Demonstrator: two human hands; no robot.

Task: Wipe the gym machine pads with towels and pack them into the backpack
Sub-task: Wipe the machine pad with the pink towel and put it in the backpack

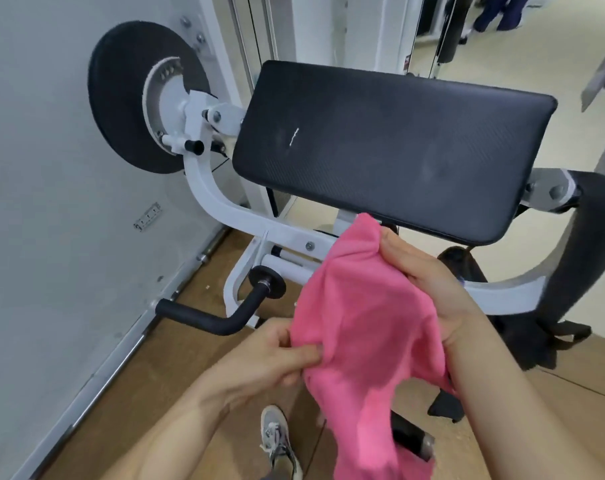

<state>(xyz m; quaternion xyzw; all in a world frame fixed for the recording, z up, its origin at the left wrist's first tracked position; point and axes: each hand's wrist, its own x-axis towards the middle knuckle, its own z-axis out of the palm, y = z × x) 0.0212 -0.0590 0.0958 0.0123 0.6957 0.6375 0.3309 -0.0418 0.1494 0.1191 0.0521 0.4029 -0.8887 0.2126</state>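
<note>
Pink towel is grasped by my left hand and right hand; next I wipe the pad.

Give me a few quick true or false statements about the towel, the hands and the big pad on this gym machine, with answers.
1. Both hands hold the pink towel. True: left hand and right hand each grip it.
2. The towel is pressed flat on the black pad. False: it hangs below the pad's near edge.
3. The towel is blue. False: it is pink.
4. A black backpack lies on the floor under the machine frame. True.
5. The black handle is being gripped. False: nothing touches it.
</note>
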